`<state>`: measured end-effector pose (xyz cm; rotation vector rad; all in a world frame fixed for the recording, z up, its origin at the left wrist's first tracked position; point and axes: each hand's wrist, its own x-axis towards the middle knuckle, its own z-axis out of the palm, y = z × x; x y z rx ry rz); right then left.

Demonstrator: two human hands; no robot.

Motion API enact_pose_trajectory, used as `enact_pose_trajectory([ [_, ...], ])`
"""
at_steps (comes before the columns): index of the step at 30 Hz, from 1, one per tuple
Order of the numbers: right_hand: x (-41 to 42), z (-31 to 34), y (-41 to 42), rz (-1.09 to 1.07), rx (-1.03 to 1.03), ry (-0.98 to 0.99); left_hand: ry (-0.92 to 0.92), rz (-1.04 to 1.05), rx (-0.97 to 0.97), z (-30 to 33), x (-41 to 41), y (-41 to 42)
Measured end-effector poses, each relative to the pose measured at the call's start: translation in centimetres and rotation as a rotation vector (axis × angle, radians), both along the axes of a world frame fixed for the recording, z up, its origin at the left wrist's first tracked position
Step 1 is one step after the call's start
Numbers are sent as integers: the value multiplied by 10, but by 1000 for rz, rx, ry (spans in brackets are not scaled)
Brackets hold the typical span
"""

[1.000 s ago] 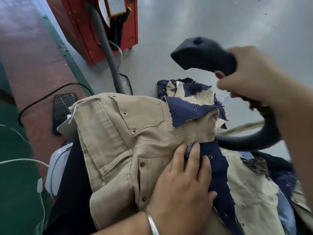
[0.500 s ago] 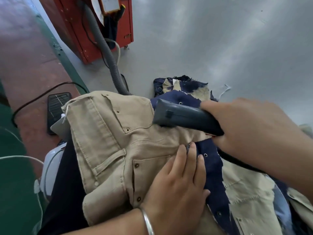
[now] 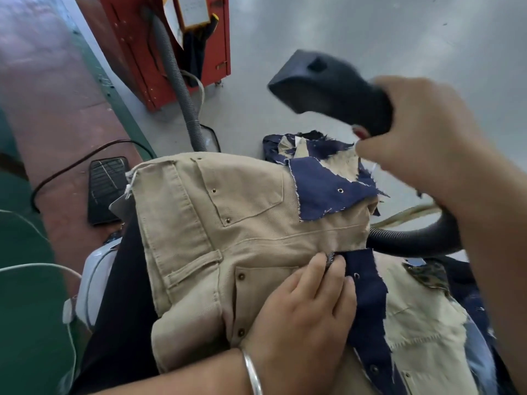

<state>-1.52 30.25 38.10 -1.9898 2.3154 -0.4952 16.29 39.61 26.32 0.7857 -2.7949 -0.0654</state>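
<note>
Beige trousers (image 3: pixel 216 240) with riveted pockets lie spread over my lap, with navy fabric patches (image 3: pixel 325 192) at their right edge. My left hand (image 3: pixel 305 317) presses flat on the trousers, fingertips at a seam where beige meets navy cloth. My right hand (image 3: pixel 425 149) grips a black handheld nozzle (image 3: pixel 328 84) on a black corrugated hose (image 3: pixel 413 240), lifted above the cloth at the upper right. The nozzle is motion-blurred.
A red machine cabinet (image 3: pixel 159 47) with a grey ribbed hose (image 3: pixel 176 81) stands on the grey floor behind. A black foot pedal (image 3: pixel 107 189) with its cable lies at the left. More beige and navy pieces (image 3: pixel 422 332) are heaped at the right.
Half a second ago the nozzle lay against the trousers near the navy patch; my right hand has lifted it up and to the right. My left hand has stayed pressing on the cloth.
</note>
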Motion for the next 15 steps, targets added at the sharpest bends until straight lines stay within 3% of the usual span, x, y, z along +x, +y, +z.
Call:
enact_pose_trajectory([
  [4,-36,15,25,-117,-7,-176,237,-63,74,4,11,-26],
  [8,-57,17,49,-194,80,-267,174,227,294,32,0,-96],
  [10,-63,17,58,-218,72,-300,173,261,328,39,-14,-106],
  [12,-68,16,65,-223,42,-292,54,193,252,38,-31,-89],
  [15,-70,15,68,-212,27,-288,-304,132,134,32,-51,-42],
])
